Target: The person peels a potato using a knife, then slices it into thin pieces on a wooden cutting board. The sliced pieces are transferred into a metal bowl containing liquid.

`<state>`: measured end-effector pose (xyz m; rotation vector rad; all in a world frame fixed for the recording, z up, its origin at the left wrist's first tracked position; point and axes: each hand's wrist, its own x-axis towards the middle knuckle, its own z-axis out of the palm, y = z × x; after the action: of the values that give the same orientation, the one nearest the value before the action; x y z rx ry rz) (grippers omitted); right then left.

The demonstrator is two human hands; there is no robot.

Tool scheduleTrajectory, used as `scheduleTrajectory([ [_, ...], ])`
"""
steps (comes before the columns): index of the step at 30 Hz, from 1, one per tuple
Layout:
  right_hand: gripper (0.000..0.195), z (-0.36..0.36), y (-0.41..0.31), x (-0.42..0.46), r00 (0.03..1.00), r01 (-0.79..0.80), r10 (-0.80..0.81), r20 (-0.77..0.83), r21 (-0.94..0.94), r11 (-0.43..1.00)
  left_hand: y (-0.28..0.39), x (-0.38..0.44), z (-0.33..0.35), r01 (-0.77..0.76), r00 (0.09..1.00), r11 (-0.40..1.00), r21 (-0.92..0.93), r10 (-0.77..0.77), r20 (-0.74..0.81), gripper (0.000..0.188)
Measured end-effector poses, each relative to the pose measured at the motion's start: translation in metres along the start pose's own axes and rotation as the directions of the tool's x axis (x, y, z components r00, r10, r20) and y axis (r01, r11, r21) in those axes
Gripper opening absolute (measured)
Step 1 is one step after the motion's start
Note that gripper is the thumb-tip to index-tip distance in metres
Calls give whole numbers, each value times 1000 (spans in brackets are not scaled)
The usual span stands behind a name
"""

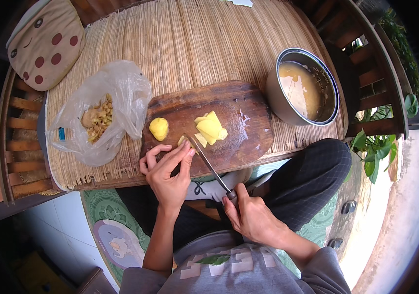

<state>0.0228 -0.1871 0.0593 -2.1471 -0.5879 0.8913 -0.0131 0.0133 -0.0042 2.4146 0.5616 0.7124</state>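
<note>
My right hand grips the dark handle of a kitchen knife. The blade slants up and left, its tip end against a small piece of peeled yellow potato on a wooden cutting board. With bunched fingertips, my left hand pins that piece down, partly hiding it. To the left on the board sits a larger peeled potato chunk. Right of the blade lies an overlapping pile of thin potato slices, with a flat slice beside it.
Left of the board, a clear plastic bag holds brown peelings. A metal pot of cloudy liquid stands at the right. Under everything is a slatted mat. A spotted cushion rests at the far left, near wooden railings.
</note>
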Motion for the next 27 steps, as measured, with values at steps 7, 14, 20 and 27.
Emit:
scheduleTrajectory([
  [7,30,2,1,8,1000,7,-7,4,9,1000,0,1,0,-4,1000,1000,-11,4,12,23],
  [14,29,3,-5,12,999,-41,41,7,-62,997,-1,1,1,-22,1000,1000,-1,22,2,20],
  [20,29,-3,-10,16,1000,-21,22,7,-122,992,0,2,0,-31,1000,999,9,31,0,19],
  [27,30,-5,-13,21,1000,-8,9,7,-181,983,-1,0,1,-41,999,999,4,41,-21,21],
])
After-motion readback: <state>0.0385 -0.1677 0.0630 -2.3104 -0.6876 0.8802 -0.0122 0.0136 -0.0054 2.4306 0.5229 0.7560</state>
